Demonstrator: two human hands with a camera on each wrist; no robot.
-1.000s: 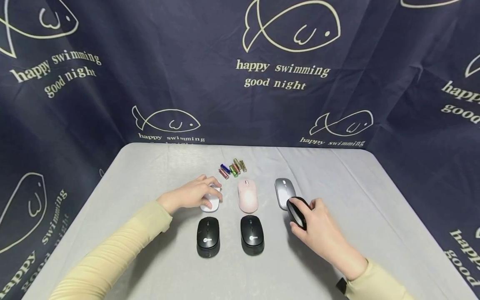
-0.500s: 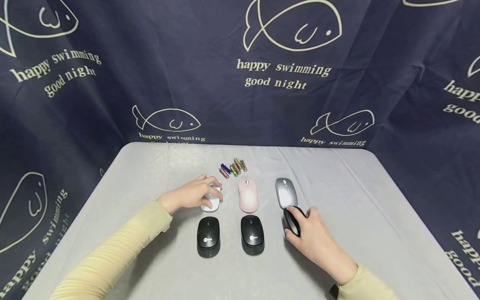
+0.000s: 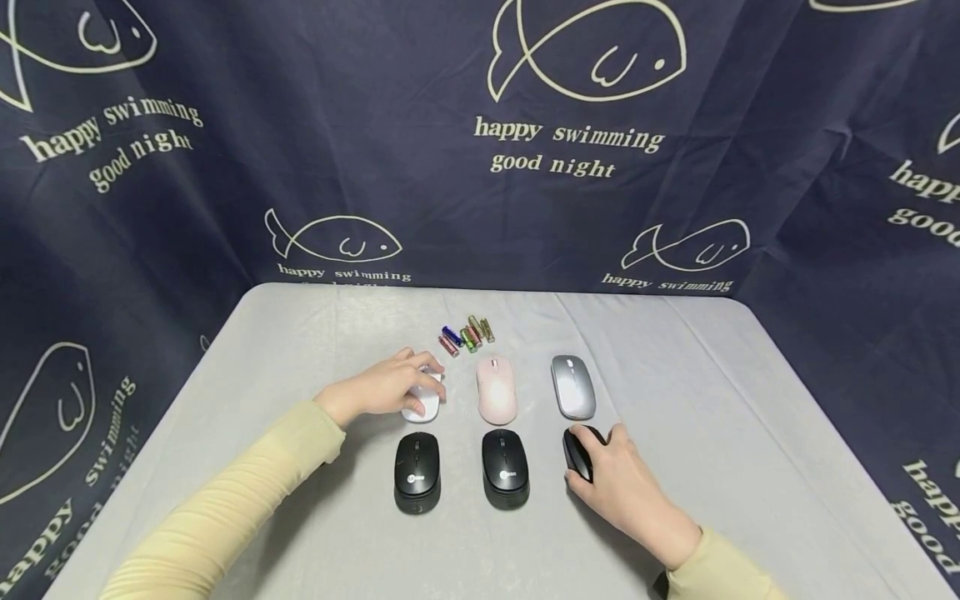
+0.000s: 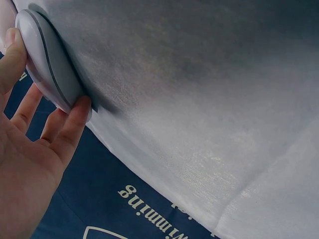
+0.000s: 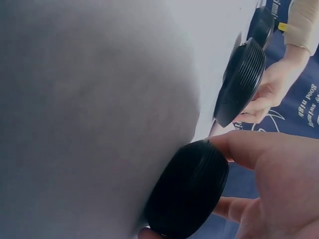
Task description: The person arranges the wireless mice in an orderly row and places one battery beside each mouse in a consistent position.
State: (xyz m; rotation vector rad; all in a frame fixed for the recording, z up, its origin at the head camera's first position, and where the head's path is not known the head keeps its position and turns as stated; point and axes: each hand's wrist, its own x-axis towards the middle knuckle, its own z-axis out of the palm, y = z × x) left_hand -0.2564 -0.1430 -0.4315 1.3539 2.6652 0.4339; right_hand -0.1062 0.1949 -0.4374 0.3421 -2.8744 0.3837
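My left hand point(image 3: 390, 383) grips a white computer mouse point(image 3: 426, 402) by its sides at the left end of the back row. In the left wrist view, thumb and fingers close on the edges of that white mouse point(image 4: 45, 55). At the right of the front row, my right hand point(image 3: 626, 479) holds a black mouse point(image 3: 579, 454), partly covering it. The right wrist view shows the black mouse point(image 5: 189, 191) between thumb and fingers, close to the tabletop. Just behind it lies a grey mouse point(image 3: 573, 387).
A pink mouse point(image 3: 497, 392) lies mid back row. Two more black mice stand in front, one at left point(image 3: 417, 467) and one in the middle point(image 3: 505, 465). Several small batteries point(image 3: 468, 336) lie behind them on the grey-white tabletop point(image 3: 337, 517). A dark blue printed curtain point(image 3: 450, 208) surrounds the table.
My right hand has brought the black mouse toward me and slightly left, from overlapping the grey mouse to a spot in front of it. The left hand stays on the white mouse.
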